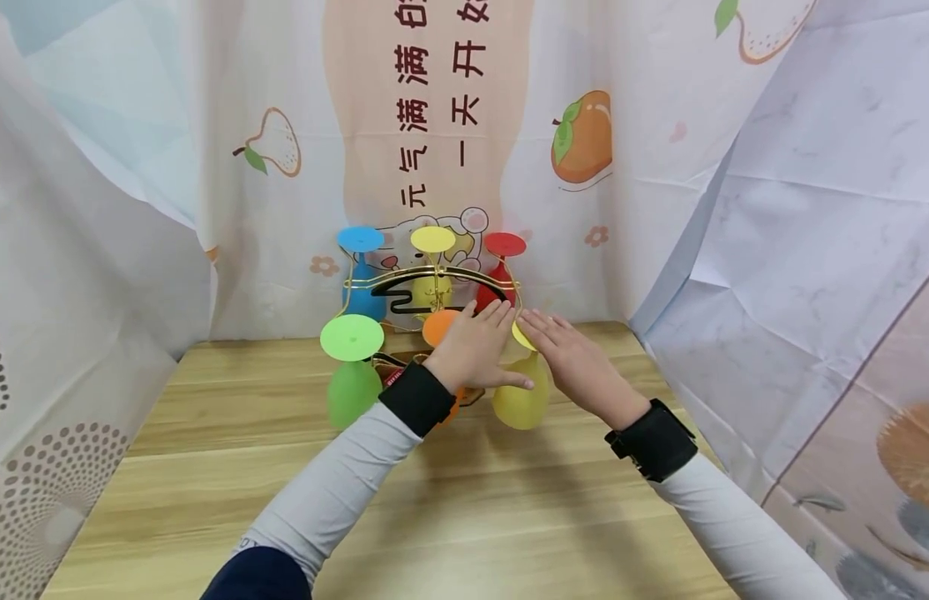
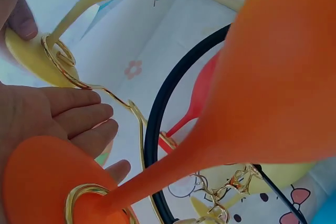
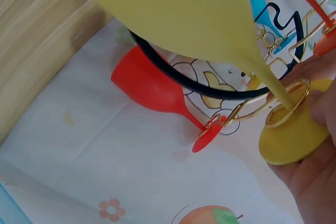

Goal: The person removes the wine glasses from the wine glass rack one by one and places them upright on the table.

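Upside-down plastic goblets hang by their bases in a gold wire rack (image 1: 437, 272) with a black arched frame. My left hand (image 1: 471, 346) spreads flat over the front of it, fingers straight, partly hiding the orange goblet (image 2: 262, 77). Its palm faces the orange base (image 2: 44, 179), and its fingertips are close to the front yellow goblet's base. My right hand (image 1: 580, 367) pinches that yellow base (image 3: 289, 142), the thumb (image 3: 318, 106) on the stem side and the fingers on the other face. The front yellow goblet (image 1: 521, 400) hangs bowl down at the right.
At the front left hangs a green goblet (image 1: 353, 392). Behind are a blue goblet (image 1: 362, 292), another yellow goblet (image 1: 427, 293) and a red goblet (image 1: 496, 282). The rack stands on a wooden table (image 1: 284, 492), near a printed curtain (image 1: 284, 233) at the back.
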{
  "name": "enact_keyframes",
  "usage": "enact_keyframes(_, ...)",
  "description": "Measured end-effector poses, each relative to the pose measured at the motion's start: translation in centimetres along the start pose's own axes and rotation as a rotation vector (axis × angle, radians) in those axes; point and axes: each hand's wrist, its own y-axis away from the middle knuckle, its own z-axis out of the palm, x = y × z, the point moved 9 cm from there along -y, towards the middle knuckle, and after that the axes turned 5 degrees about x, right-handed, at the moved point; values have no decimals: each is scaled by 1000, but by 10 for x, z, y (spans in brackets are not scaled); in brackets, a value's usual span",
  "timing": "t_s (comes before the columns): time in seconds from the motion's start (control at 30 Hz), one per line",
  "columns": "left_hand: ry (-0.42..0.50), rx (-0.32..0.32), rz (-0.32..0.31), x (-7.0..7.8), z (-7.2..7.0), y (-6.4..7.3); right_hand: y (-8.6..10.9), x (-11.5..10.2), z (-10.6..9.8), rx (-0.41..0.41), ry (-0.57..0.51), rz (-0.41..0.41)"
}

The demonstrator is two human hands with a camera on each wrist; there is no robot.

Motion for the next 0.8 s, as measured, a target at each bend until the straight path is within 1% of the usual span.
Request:
enact_keyframes(0.1,10,16,-12,-5,-3,2,-5,-4,-4,40,0,-23)
enact_keyframes(0.23,40,9,-28,-10,-3,5,-10,-8,-6,71,-12,-30)
enact_keyframes(0.37,39,0,-13,-9,-3,7,-13,-7,-11,114,-26,-11)
enact_keyframes(0.47,23,4,0,-8,-4,7,-21,-4,-14,135,-31,0)
enact_keyframes(0.57,8,0,-10,-9,-5,9,-33,3,-12,114,-39,17)
enact_keyframes(0.67,8,-7,-22,-11,-5,10,-42,15,-7,73,-60,61)
enact_keyframes(0.73,16,-6,-22,-11,-5,10,-42,27,-4,67,-66,96)
enact_keyframes(0.8,18,0,-16,-10,-6,9,-35,40,-2,84,-74,130)
